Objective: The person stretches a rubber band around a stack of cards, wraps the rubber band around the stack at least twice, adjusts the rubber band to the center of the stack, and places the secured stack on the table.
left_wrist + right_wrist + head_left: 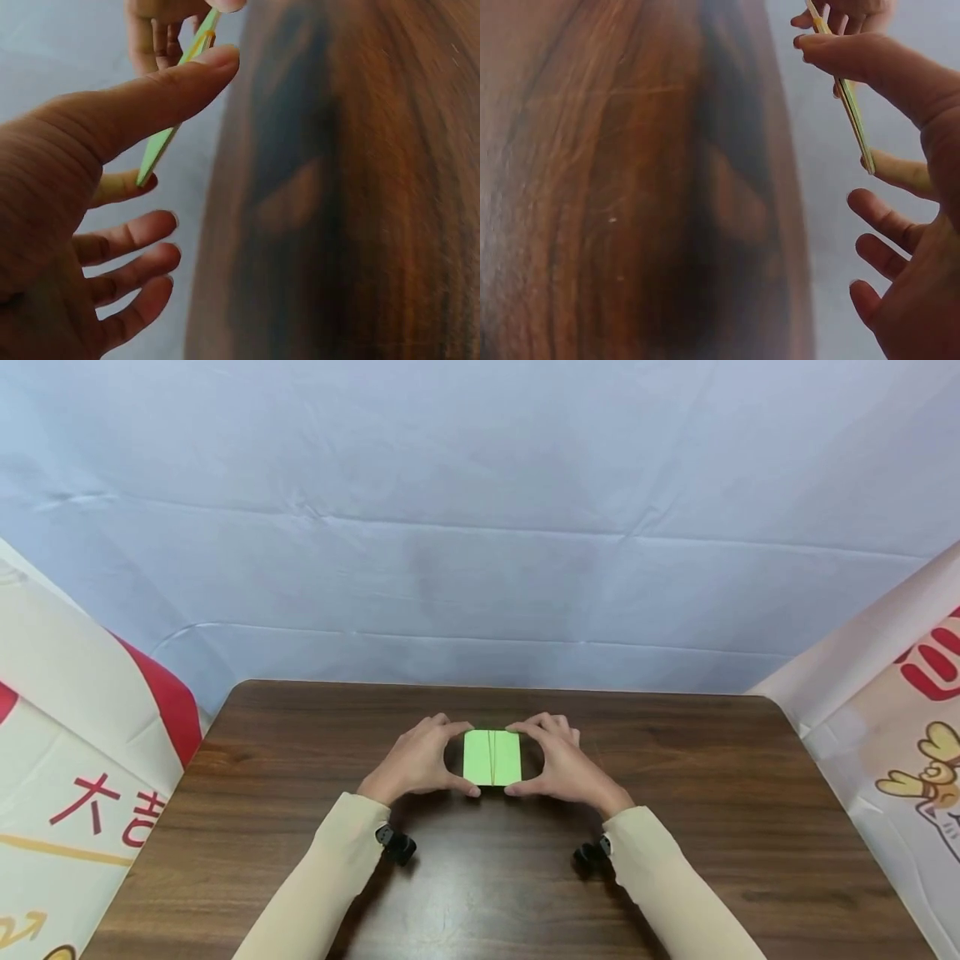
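Note:
A thin, square stack of light green paper (477,760) is held up over the table, with a yellow rubber band (492,752) running round its middle. My left hand (422,760) pinches the left side of the stack between thumb and index finger. On the opposite side, my right hand (564,762) pinches it the same way. Seen edge-on in the left wrist view, the green stack (156,154) is tilted, and the other left fingers are spread below it. The right wrist view shows layers along the edge of the stack (853,124).
Beneath the hands lies a dark brown wooden table (720,827) with rounded far corners. A pale blue-white cloth (480,585) hangs behind it. Printed sheets (82,852) flank the table on both sides. Small black wrist cameras (397,846) sit at the cuffs.

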`<control>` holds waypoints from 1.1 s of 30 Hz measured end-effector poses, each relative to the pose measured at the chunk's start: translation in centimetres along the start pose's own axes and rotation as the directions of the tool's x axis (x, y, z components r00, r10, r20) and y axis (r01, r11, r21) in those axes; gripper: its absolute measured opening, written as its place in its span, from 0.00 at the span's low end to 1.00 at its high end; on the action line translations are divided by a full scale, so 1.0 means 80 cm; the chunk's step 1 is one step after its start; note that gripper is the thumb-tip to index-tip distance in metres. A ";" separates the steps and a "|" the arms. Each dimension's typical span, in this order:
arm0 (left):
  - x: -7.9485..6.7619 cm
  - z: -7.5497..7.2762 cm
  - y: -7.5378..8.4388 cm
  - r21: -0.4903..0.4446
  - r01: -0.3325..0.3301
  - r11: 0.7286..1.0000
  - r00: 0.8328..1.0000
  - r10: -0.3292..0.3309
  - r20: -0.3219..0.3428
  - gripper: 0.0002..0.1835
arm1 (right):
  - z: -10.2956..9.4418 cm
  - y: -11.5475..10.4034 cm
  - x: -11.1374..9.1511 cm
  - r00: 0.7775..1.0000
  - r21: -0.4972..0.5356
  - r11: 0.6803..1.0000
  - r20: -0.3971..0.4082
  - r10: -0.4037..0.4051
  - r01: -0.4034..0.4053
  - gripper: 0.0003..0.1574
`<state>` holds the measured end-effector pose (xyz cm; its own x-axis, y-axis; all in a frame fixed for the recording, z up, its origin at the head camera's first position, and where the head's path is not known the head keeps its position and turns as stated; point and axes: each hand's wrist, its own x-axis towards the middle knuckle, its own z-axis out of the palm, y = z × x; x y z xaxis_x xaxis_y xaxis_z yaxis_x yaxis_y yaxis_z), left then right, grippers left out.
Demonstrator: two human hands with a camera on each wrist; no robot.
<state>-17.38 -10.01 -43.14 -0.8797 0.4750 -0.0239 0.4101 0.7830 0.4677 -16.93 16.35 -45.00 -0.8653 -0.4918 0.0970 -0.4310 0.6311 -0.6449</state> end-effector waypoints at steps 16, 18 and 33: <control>0.021 0.029 -0.019 0.091 0.098 0.991 0.988 -0.108 0.111 0.54 | 0.025 0.030 0.030 0.988 -0.066 0.994 0.118 0.096 -0.089 0.56; 0.022 0.031 -0.020 0.101 0.106 0.989 0.987 -0.117 0.108 0.54 | 0.026 0.030 0.032 0.988 -0.072 0.993 0.120 0.098 -0.090 0.56; 0.008 0.029 -0.028 0.003 0.117 0.993 0.992 -0.117 0.047 0.57 | 0.018 0.031 0.016 0.996 -0.092 0.993 0.044 0.078 -0.073 0.57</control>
<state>-18.29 -10.54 -46.28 -0.9094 0.3984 -0.1199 0.3050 0.8344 0.4591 -18.78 16.45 -47.55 -0.8839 -0.4675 0.0129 -0.3883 0.7180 -0.5776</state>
